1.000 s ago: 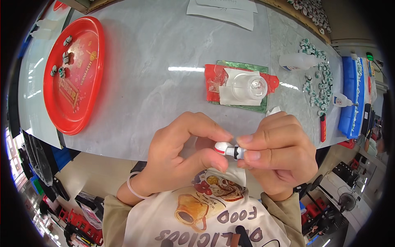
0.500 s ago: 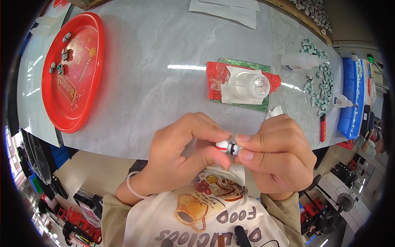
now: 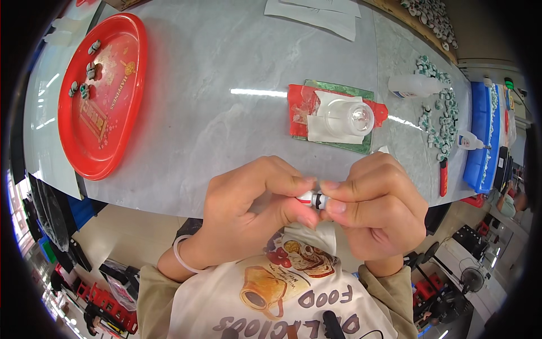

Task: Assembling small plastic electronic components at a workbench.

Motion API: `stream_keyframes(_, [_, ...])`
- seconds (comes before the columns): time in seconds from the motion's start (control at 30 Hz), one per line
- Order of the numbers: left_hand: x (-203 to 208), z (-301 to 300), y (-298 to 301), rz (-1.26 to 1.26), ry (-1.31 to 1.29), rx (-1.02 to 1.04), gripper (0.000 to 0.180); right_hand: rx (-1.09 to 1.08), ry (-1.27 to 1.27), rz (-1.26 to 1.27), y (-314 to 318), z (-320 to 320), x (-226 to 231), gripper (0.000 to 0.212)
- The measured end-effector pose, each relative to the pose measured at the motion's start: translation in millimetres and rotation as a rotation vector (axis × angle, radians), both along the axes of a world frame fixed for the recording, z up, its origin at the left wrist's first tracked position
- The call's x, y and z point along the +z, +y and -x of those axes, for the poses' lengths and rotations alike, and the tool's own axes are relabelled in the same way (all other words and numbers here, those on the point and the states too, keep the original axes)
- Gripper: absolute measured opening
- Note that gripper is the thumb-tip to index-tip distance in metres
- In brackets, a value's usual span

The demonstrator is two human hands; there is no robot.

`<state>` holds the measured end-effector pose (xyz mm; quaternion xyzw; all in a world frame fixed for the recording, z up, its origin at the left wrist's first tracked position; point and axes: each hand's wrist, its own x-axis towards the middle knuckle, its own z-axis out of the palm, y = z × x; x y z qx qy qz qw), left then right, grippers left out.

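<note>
My right hand [image 3: 385,210] is closer to my left hand [image 3: 243,206] than a second ago, and the two sets of fingertips nearly meet. My left thumb and forefinger, then looser about the piece [image 3: 314,200], are now in tight on its white end, so less of that end shows. The neck between red stripe [image 3: 305,200] and black band [image 3: 320,201] looks shorter. My right knuckles now hide more of the paper scrap [image 3: 384,150]. My view shifts slightly, putting the cup [image 3: 360,117] further right.
</note>
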<state>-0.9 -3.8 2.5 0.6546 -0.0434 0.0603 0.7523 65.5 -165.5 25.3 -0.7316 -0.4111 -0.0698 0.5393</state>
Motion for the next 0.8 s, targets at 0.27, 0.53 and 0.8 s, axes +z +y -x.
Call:
stream_keyframes(0.27, [2.4,3.2,-1.6,0.053,0.103,0.015,0.035,-0.024,0.044,0.005,1.2,1.2,1.2,0.017])
stream_keyframes(0.53, [4.0,-0.2,-1.6,0.004,0.097,0.017,0.031,-0.036,0.04,0.029,-0.3,-0.1,1.3,0.016])
stream_keyframes(0.8, [8.6,2.3,-4.6,-0.014,0.177,0.043,0.027,-0.025,0.125,0.033,-3.9,1.1,0.6,0.017])
